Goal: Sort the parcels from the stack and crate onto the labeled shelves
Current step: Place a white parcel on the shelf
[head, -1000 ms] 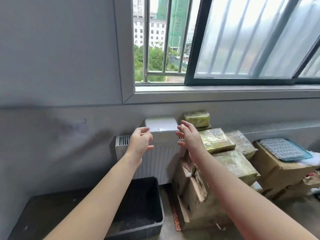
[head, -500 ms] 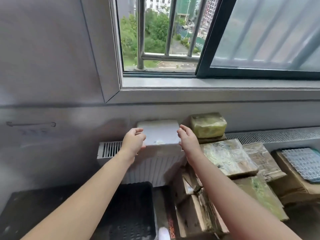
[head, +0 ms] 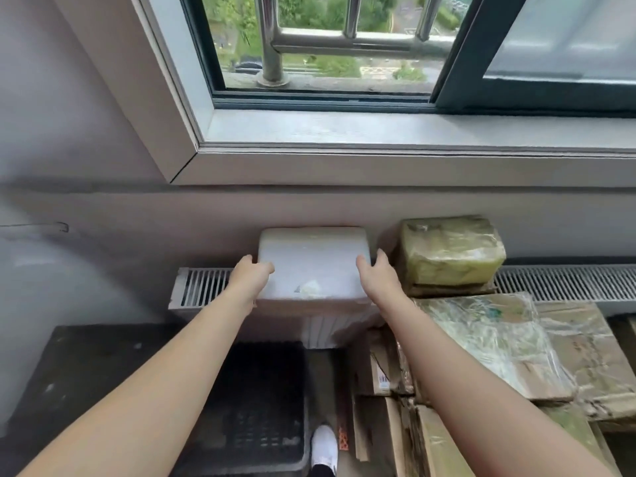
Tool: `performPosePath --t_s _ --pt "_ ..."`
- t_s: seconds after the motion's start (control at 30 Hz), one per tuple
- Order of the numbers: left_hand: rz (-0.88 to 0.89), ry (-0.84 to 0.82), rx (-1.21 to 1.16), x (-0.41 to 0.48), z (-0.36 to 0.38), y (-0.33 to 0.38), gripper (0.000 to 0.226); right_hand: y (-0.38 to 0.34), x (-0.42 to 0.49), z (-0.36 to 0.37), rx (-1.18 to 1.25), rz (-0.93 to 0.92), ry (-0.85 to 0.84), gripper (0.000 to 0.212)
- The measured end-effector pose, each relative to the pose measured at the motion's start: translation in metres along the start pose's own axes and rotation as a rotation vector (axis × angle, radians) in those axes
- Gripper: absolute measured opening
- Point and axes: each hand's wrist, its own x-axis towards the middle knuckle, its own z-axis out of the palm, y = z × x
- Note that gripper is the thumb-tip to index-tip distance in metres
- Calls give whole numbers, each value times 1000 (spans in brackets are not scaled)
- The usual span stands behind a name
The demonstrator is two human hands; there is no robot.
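White foam box [head: 311, 266] on the radiator [head: 203, 287]: our left hand [head: 253, 275] and right hand [head: 378, 275] clamp its ends, fingers curled round the edges, as it is probably too wide for one.

White radiator top [head: 203, 285], white foam box [head: 311, 266] resting on it, green-wrapped parcel [head: 451, 253] just beside

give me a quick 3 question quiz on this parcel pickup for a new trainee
1. True or false: the white foam box sits on top of the ribbed white radiator.
2. Where is the green film-wrapped parcel relative to the box? A) on its left B) on its right C) on top of it
3. Fill in: the left hand and right hand grip the box at its two ____.

Key: 1 true; 2 B; 3 sides
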Motion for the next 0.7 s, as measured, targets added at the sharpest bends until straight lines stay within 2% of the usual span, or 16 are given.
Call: performPosePath --t_s 0.1,0.2,0.33,0.4,0.47,0.53,0.57,0.6,0.7 --pt "-22 -32 -33 6 0 -4 69 2 5 7 99 57 -51 68" --pt "-40 -55 -100 4 -11 -8 71 -2 1 10 139 55 -5 67" --pt "-29 -100 -178 -11 -29 -15 43 -14 -15 11 125 32 10 53" --pt "-33 -72 -244 -17 -37 -18 34 -22 -25 14 133 -8 40 50" --pt "-55 -42 -324 -26 -47 -21 47 -29 -35 17 159 -46 70 48" --pt "-99 -11 -379 -33 -59 -29 77 -37 -49 21 204 -48 66 45" --pt "-104 3 -394 -36 -65 -34 84 -41 -55 22 215 -45 68 43" --pt "-98 8 -403 -39 -72 -38 81 -44 -61 24 217 -47 71 40" --pt "-69 1 -391 -50 -87 -49 55 -49 -74 30 174 -85 72 34"
